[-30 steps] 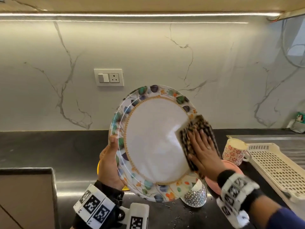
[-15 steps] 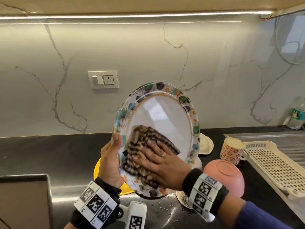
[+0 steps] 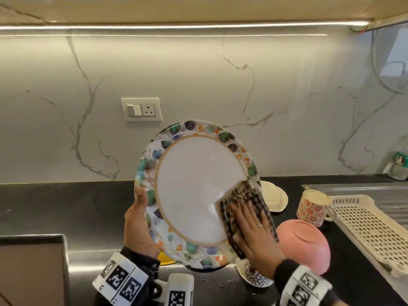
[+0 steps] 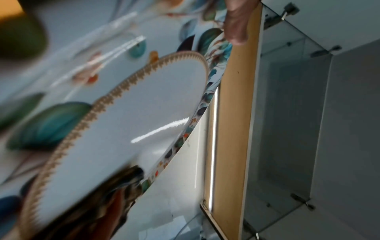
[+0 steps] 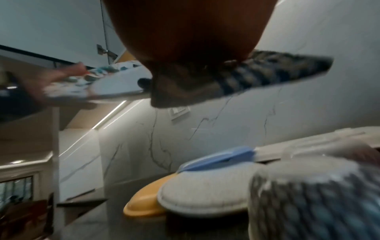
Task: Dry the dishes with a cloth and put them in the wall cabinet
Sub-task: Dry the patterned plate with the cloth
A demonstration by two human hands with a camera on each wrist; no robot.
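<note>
A large white plate (image 3: 194,186) with a leaf-patterned rim is held upright above the black counter, its face toward me. My left hand (image 3: 138,224) grips its left edge, thumb on the rim. My right hand (image 3: 251,230) lies flat with straight fingers on a brown checked cloth (image 3: 247,208) and presses it against the plate's lower right part. In the left wrist view the plate (image 4: 133,113) fills the frame, with the cloth (image 4: 115,194) at its lower edge. In the right wrist view the cloth (image 5: 246,78) shows under my palm. The wall cabinet's underside (image 3: 198,9) runs along the top.
On the counter stand an upturned pink bowl (image 3: 304,244), a red-patterned mug (image 3: 313,207), a cream lid (image 3: 273,198), a blue-patterned cup (image 3: 256,277) and a yellow plate (image 3: 164,260). A cream plastic rack (image 3: 371,230) lies at the right. A bottle (image 3: 400,164) stands by the wall.
My right hand swept the cloth from the plate's right side to its lower left and back to the lower right. The left hand kept its grip and tilted the plate a little.
</note>
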